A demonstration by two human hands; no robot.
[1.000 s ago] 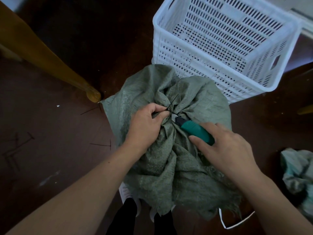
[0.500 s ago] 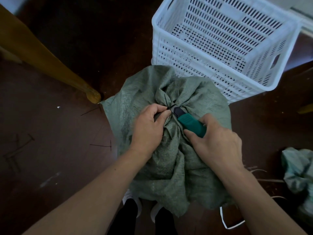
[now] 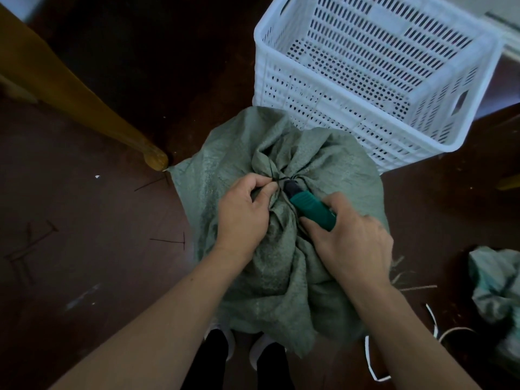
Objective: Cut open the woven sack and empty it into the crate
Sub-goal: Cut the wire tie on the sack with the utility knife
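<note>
green woven plastic sack (image 3: 281, 243) stands bunched on the dark floor (image 3: 84, 249), just in front of the empty white perforated plastic crate (image 3: 365, 68). left hand (image 3: 242, 212) pinches the gathered neck at the thin black tie (image 3: 271, 175). right hand (image 3: 351, 237) grips a teal-handled cutter (image 3: 309, 209), tip at the knot. cutting step appears underway; next likely needs slicing the tie away from the fingers.

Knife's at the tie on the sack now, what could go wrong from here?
The green-handled knife in the right hand works right beside the left hand's fingers pinching the gathered neck of the grey-green woven sack; a slip could cut them. Its blade tip is hidden in folds, so it may slash the contents.
</note>
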